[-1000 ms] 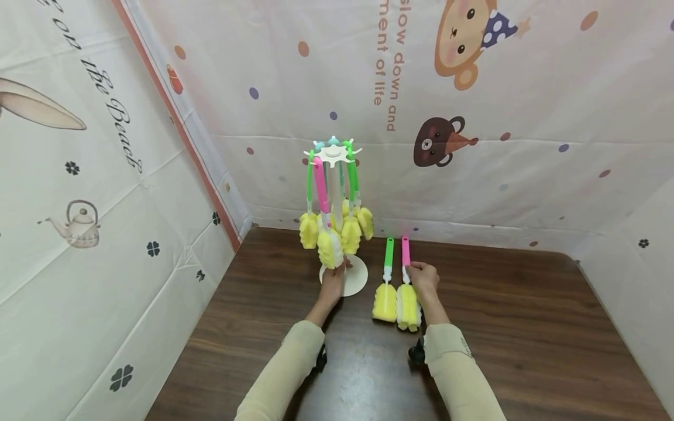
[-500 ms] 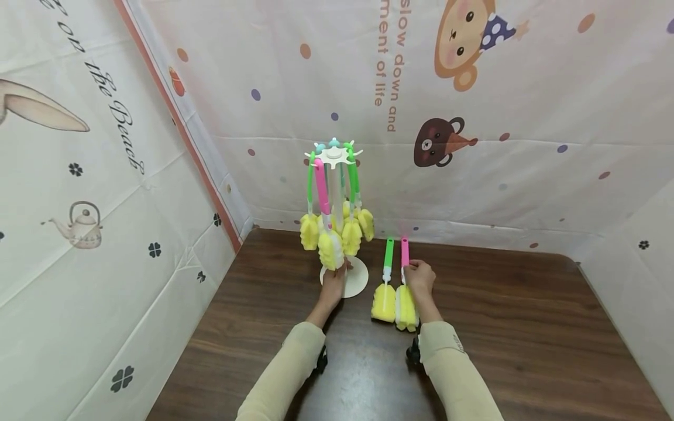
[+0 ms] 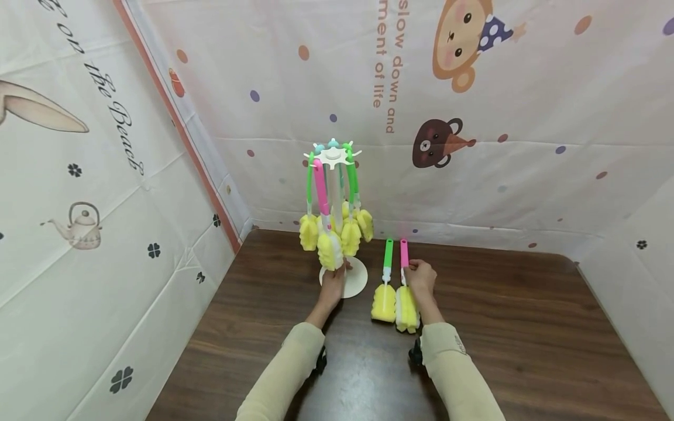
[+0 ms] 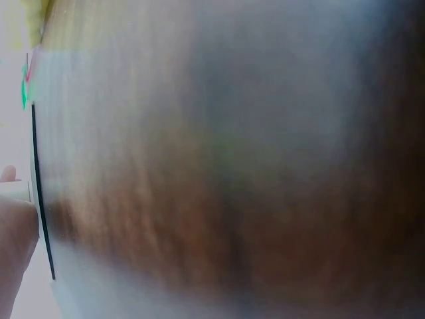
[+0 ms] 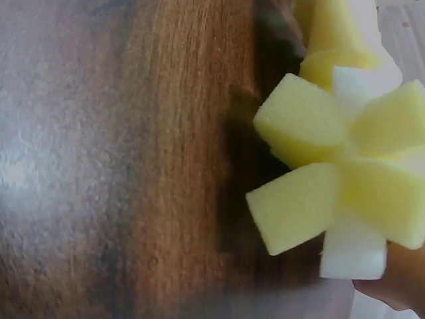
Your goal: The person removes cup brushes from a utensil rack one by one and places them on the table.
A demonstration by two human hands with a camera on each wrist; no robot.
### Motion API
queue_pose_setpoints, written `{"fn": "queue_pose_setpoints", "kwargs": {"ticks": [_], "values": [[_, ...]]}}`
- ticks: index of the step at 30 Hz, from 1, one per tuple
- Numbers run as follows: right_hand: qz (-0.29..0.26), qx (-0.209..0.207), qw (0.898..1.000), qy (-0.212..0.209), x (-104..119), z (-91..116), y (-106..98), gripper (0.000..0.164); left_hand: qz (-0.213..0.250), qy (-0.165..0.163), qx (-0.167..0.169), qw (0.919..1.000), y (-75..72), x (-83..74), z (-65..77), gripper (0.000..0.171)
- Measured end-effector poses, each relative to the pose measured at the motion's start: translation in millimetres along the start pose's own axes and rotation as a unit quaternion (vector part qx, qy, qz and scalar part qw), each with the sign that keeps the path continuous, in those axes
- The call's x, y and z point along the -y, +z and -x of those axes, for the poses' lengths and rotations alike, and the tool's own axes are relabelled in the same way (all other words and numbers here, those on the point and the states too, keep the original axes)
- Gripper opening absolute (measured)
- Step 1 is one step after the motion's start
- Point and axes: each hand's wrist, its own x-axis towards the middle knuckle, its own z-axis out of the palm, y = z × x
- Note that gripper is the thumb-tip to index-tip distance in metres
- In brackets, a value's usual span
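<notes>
The rack (image 3: pixel 357 279) stands toward the counter's (image 3: pixel 516 327) left, hanging brushes (image 3: pixel 329 250) ringed about its pole (image 3: pixel 334 190), the left grip (image 3: pixel 332 286) low on it. Just right, side by side, come an inner brush (image 3: pixel 384 303) and an outer brush (image 3: pixel 406 310) (the latter in the right grip (image 3: pixel 423 279)). Behind runs the back wall (image 3: pixel 526 199).

1. Brown wooden table (image 3: pixel 532 316) under both grips;
2. back cloth (image 3: pixel 253 58) beyond the grips, printed with a bear (image 3: pixel 433 144) and dots (image 3: pixel 303 52);
3. side cloth (image 3: pixel 158 298) left of the grips, with a teapot (image 3: pixel 83 227) and clovers (image 3: pixel 121 380);
4. pale cloth (image 3: pixel 639 292) right of them.
</notes>
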Motion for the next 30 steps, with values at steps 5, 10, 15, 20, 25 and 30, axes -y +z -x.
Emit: {"fn": "queue_pose_setpoints", "kwargs": {"ticks": [5,10,15,20,25,30], "values": [[0.008,-0.007,0.999,-0.033,5.3,-1.5,-3.6,0.032,0.004,-0.002,-0.002,1.0,0.7,-0.2,0.3,0.046],[0.0,-0.013,0.998,-0.066,19.6,-0.6,-11.1,0.032,0.003,-0.009,-0.004,0.9999,1.5,-0.5,-0.1,0.044],[-0.012,-0.013,0.995,-0.097,40.5,3.7,-16.9,0.031,-0.001,-0.013,-0.003,0.9999,1.2,-1.9,-0.2,0.045],[-0.043,-0.003,0.989,-0.139,68.3,13.2,-20.5,0.033,-0.007,-0.017,-0.004,0.9998,1.1,-0.9,0.0,0.045],[-0.105,0.017,0.973,-0.207,99.0,26.3,-23.0,0.035,0.003,-0.009,-0.003,1.0,0.0,-3.8,2.6,0.044],[-0.166,0.042,0.951,-0.256,130.6,39.4,-24.3,0.034,0.002,-0.007,-0.001,1.0,-1.0,-4.3,2.1,0.046]]}}
